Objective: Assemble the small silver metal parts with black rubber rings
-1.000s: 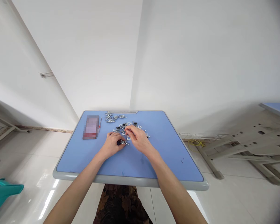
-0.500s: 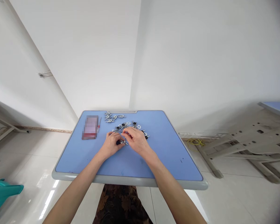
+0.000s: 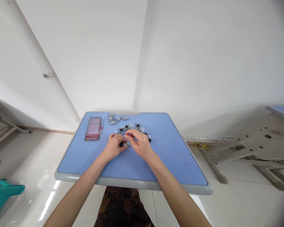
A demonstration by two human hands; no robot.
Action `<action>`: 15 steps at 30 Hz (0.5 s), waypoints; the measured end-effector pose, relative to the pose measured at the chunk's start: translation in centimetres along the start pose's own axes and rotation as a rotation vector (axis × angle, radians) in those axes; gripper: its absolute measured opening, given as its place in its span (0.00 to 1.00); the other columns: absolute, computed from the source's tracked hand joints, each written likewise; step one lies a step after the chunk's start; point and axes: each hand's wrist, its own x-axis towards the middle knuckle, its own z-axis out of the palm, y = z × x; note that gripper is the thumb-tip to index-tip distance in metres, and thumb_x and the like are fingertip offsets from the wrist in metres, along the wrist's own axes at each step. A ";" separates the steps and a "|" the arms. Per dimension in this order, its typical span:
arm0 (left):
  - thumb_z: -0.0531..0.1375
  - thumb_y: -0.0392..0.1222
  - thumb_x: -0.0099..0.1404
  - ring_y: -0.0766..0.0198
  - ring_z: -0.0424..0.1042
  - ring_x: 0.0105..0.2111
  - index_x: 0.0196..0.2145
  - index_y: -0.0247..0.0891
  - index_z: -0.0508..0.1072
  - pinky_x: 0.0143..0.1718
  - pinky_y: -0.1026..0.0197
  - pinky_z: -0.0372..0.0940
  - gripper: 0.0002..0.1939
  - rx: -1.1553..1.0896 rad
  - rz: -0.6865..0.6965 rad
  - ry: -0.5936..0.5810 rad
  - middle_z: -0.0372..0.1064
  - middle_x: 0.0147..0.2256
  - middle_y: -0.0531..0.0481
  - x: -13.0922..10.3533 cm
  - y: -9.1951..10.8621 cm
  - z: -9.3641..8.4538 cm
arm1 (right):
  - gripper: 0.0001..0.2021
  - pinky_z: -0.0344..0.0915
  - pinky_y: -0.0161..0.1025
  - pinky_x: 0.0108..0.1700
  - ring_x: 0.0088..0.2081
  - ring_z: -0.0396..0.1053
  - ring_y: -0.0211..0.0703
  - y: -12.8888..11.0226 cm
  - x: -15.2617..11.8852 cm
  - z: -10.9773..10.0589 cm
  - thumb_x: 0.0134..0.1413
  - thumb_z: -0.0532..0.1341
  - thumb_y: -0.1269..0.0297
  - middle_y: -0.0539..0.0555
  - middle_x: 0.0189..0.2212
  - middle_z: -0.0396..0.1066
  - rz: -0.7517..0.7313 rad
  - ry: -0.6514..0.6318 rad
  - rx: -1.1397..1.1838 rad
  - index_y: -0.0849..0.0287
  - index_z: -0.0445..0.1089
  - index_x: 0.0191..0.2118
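Observation:
My left hand (image 3: pixel 114 146) is closed on a small metal part (image 3: pixel 126 143) with a dark piece on it, low over the blue desk (image 3: pixel 175 157). Just to its right, my right hand (image 3: pixel 140 143) is pinched, its fingertips above that part; what they hold is too small to make out. Beyond my hands lies a loose group of silver metal parts with round black pieces (image 3: pixel 138 125), partly hidden by my right hand. Several more silver parts (image 3: pixel 118 119) lie near the far edge.
A blurred-out flat rectangular object (image 3: pixel 93 128) lies at the desk's left, with a thin red-ended tool (image 3: pixel 102 124) beside it. A white wall (image 3: pixel 180 63) stands behind. Another desk frame (image 3: pixel 246 154) is at the right, a green stool (image 3: pixel 7 190) at lower left.
My right fingertips have shifted slightly over the metal part. My left hand keeps its hold. The whole view has shifted a little.

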 end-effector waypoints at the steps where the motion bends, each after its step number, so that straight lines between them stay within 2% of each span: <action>1: 0.61 0.39 0.59 0.59 0.69 0.38 0.34 0.40 0.71 0.51 0.50 0.54 0.04 0.005 0.008 0.003 0.71 0.32 0.52 0.0 0.0 0.1 | 0.05 0.65 0.36 0.35 0.32 0.69 0.40 -0.1 0.0 0.1 0.61 0.54 0.67 0.52 0.30 0.72 -0.018 -0.025 0.007 0.57 0.68 0.36; 6: 0.60 0.37 0.59 0.60 0.69 0.38 0.35 0.40 0.71 0.52 0.49 0.53 0.04 0.030 0.027 0.016 0.70 0.33 0.52 -0.1 -0.2 0.3 | 0.06 0.66 0.38 0.38 0.34 0.70 0.41 -0.1 -0.1 0.4 0.60 0.54 0.69 0.53 0.32 0.72 -0.028 -0.079 -0.006 0.57 0.68 0.36; 12: 0.60 0.37 0.60 0.60 0.69 0.38 0.34 0.39 0.70 0.53 0.49 0.52 0.03 0.031 0.038 0.041 0.71 0.34 0.51 0.0 -0.3 0.4 | 0.07 0.66 0.38 0.37 0.32 0.70 0.40 0.0 -0.1 0.7 0.60 0.53 0.69 0.52 0.30 0.72 -0.061 -0.118 -0.025 0.57 0.68 0.34; 15: 0.60 0.37 0.59 0.61 0.69 0.37 0.33 0.40 0.70 0.53 0.49 0.53 0.03 0.030 0.039 0.040 0.71 0.33 0.52 -0.1 -0.3 0.4 | 0.07 0.66 0.37 0.37 0.33 0.70 0.40 -0.1 -0.1 0.6 0.61 0.53 0.69 0.52 0.30 0.72 -0.072 -0.078 -0.003 0.57 0.68 0.35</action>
